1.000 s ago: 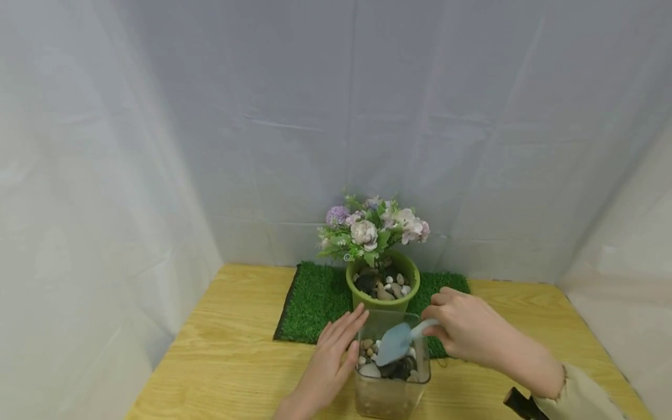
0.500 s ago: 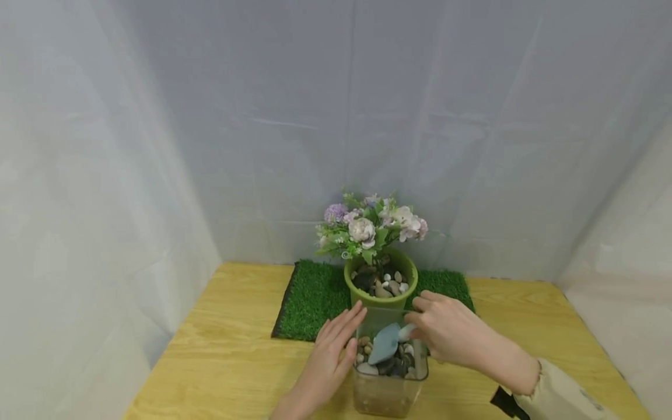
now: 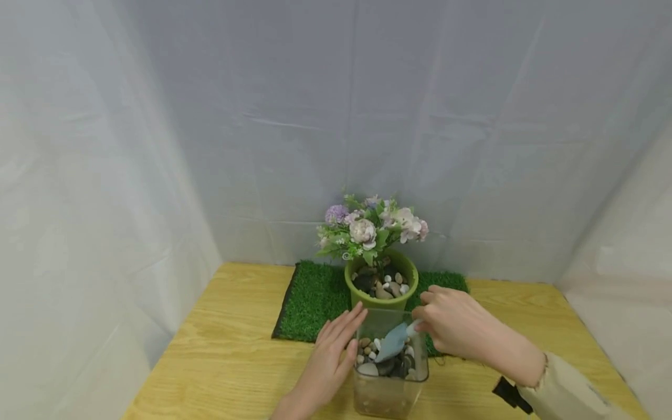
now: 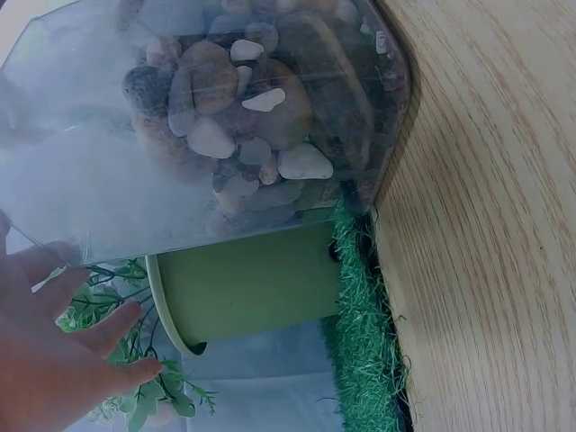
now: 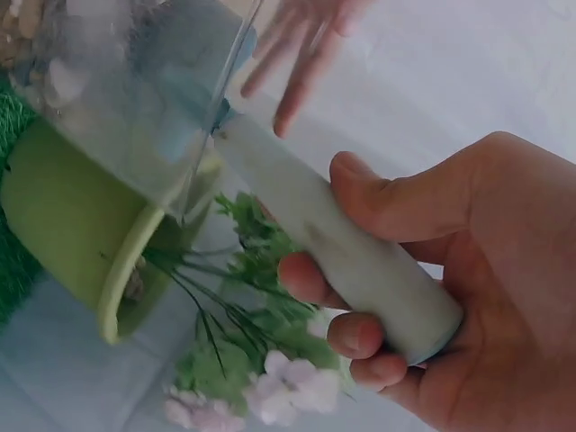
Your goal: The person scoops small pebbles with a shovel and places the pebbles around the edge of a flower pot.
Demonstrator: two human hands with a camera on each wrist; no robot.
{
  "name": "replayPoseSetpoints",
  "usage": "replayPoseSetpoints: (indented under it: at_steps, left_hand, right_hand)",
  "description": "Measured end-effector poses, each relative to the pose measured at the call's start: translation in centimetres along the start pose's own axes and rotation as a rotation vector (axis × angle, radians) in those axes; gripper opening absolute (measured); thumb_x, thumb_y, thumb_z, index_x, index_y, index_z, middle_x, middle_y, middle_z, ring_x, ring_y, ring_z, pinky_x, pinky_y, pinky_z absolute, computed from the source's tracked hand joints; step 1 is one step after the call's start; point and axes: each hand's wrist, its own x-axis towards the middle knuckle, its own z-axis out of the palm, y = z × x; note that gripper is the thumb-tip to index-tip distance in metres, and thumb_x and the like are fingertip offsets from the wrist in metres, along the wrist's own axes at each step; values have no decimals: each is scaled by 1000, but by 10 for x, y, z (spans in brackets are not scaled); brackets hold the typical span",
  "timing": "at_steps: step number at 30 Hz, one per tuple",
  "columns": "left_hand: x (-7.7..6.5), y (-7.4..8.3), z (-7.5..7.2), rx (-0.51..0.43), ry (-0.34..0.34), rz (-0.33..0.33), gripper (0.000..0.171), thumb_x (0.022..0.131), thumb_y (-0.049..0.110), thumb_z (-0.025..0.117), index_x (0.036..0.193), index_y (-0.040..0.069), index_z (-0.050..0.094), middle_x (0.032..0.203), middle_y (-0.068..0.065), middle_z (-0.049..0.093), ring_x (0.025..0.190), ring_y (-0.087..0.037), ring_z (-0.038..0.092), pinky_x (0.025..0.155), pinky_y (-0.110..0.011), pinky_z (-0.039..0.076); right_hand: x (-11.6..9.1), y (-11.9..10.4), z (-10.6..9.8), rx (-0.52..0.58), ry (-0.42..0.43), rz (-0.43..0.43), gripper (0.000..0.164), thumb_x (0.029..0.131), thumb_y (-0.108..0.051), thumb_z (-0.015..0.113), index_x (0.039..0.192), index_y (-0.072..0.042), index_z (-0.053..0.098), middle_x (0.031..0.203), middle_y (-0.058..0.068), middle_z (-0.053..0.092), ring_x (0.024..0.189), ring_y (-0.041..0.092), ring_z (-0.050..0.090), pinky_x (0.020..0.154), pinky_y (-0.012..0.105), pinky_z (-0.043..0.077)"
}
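Note:
My right hand (image 3: 457, 321) grips the pale handle of a small trowel (image 3: 392, 343). In the right wrist view, thumb and fingers curl round that trowel handle (image 5: 337, 238). Its light blue blade is inside a clear plastic container (image 3: 385, 402), tilted down among pebbles (image 3: 368, 369) of white, brown and black. With fingers extended, my left hand (image 3: 329, 360) rests against the container's left side near the rim. The left wrist view shows pebbles (image 4: 211, 139) through the container's wall, and some of the left hand (image 4: 54, 351). Whether the blade carries pebbles cannot be told.
Right behind the container stands a green flowerpot (image 3: 380, 302) with pebbles and artificial flowers (image 3: 367, 230). It sits on a green turf mat (image 3: 317, 300). The wooden table (image 3: 220, 350) extends to both sides, with pale curtains (image 3: 294, 116) around it.
The trowel and right hand first shifted left and deeper over the pebbles, then slightly back right. The left hand has stayed at the container's side.

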Motion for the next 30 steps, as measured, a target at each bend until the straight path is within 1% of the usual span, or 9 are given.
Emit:
replayPoseSetpoints:
  at_steps: [2,5,10,14,18,20,24,27,30]
  left_hand:
    - [0,0,0,1,-1,-6,50,109,22,43,159,23,38,166,13,26,150,-30,31,118,-67,18]
    - [0,0,0,7,-2,-6,50,109,23,43,159,24,37,166,13,26,150,-28,31,118,-67,19]
    - [-1,0,0,8,-2,2,50,109,23,44,159,22,37,166,12,26,150,-30,31,117,-68,20]
    - [-1,0,0,6,1,-7,50,109,23,44,159,22,37,166,14,25,150,-29,31,117,-67,19]
    - [-1,0,0,4,3,-11,50,109,22,44,159,22,37,165,14,25,150,-28,31,118,-67,19]
    - [-1,0,0,2,0,-9,50,109,23,44,159,23,37,166,14,25,150,-28,31,118,-67,19]
    - [-1,-1,-1,3,-2,-4,50,110,24,43,159,24,36,166,14,24,151,-29,30,118,-67,18]
    - [0,-1,-1,0,-2,-4,50,110,24,43,159,23,37,166,13,25,150,-29,30,117,-67,19]
    - [0,0,-1,-5,-7,-4,50,109,23,44,159,22,38,166,13,26,150,-28,30,117,-68,19]
  right_hand:
    - [7,-2,1,8,-28,2,6,88,-19,78,82,-17,78,72,-6,58,64,10,48,56,23,43]
    - [14,-4,5,-10,-16,-30,7,87,-19,79,81,-16,78,72,-4,60,66,12,52,57,24,47]
    - [9,-2,13,-119,78,-158,8,85,-23,82,87,-16,78,78,-2,64,72,14,54,64,27,50]
    - [-4,7,22,-184,183,-242,19,79,-26,86,94,-17,79,84,-2,65,75,14,53,66,28,47]
    - [-16,15,28,-151,278,-264,28,73,-24,88,99,-16,79,87,-1,64,77,15,53,67,28,48]
    - [-19,18,27,-103,294,-248,27,74,-21,87,99,-15,80,87,-2,64,77,14,53,66,27,49]
    - [-17,16,18,-60,253,-193,16,79,-19,84,94,-15,80,82,-3,63,72,11,52,62,24,48]
    - [-10,13,11,-48,163,-143,4,86,-20,79,88,-17,79,73,-7,57,65,8,48,59,22,44]
    - [-1,9,7,-1,58,-94,9,91,-22,75,83,-19,77,67,-10,51,60,6,45,55,21,41]
